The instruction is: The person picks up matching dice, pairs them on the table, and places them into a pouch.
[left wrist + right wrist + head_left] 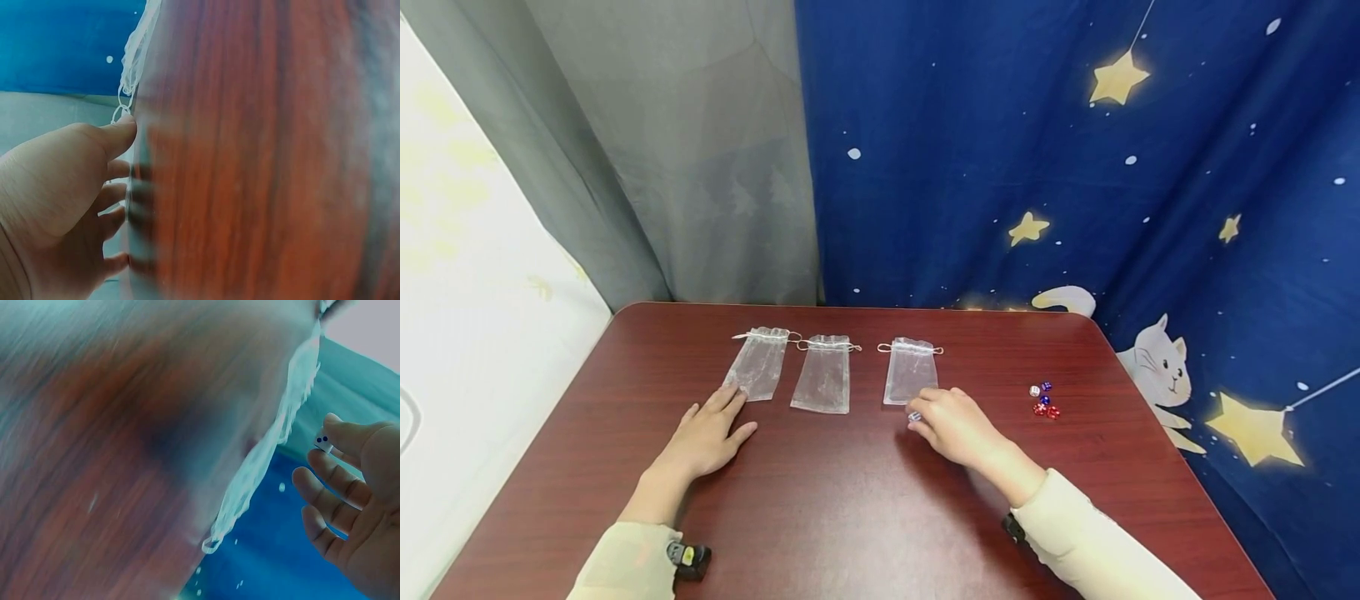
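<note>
My right hand [957, 427] pinches a white die [322, 441] with dark pips between thumb and forefinger, a little above the table and just in front of the right-hand mesh drawstring bag [912, 372]. In the right wrist view the other fingers [320, 495] are spread and loosely bent. My left hand [703, 435] lies on the table with its fingers spread, the fingertips at the lower edge of the left mesh bag [760, 363]. Between these two lies the middle mesh bag [823, 375], flat. To the right sit several small dice: white [1034, 391], blue [1047, 386] and red [1053, 412].
The dark red wooden table [820, 517] ends at a grey curtain [700, 167] and a blue starry curtain [940, 167] behind it. A white surface [482, 333] borders its left side. Each wrist wears a small black camera, the left one [691, 560] showing clearly.
</note>
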`<state>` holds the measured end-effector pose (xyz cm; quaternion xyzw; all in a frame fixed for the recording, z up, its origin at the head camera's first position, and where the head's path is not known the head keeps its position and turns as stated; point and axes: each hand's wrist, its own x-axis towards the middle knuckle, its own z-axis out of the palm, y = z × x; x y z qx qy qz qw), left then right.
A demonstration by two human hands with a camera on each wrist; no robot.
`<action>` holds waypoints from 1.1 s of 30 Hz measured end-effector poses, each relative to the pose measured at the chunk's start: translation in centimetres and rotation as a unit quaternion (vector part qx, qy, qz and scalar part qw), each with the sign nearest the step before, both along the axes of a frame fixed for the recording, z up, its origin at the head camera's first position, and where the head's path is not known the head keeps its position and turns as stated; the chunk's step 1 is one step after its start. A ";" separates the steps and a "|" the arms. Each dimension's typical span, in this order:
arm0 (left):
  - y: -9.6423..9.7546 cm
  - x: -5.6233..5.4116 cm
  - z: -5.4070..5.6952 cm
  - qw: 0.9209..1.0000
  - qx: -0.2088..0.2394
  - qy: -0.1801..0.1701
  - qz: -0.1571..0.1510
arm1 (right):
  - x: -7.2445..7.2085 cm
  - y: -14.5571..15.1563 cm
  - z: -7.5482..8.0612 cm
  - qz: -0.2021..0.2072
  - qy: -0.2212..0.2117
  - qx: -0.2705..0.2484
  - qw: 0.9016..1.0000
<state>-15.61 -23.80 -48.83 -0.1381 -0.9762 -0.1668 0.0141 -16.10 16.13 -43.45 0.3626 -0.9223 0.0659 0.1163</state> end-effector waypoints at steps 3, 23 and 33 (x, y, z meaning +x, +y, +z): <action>0.0 0.0 0.0 1.000 0.003 -0.001 0.001 | 0.3 -1.1 -0.3 0.021 0.003 0.012 1.000; 0.2 0.1 0.1 1.000 0.012 -0.005 0.004 | 1.6 -6.3 -2.0 0.067 0.007 0.081 0.994; 0.1 0.2 0.1 1.000 0.009 -0.005 0.005 | 1.9 -8.0 -2.3 0.075 -0.002 0.112 0.991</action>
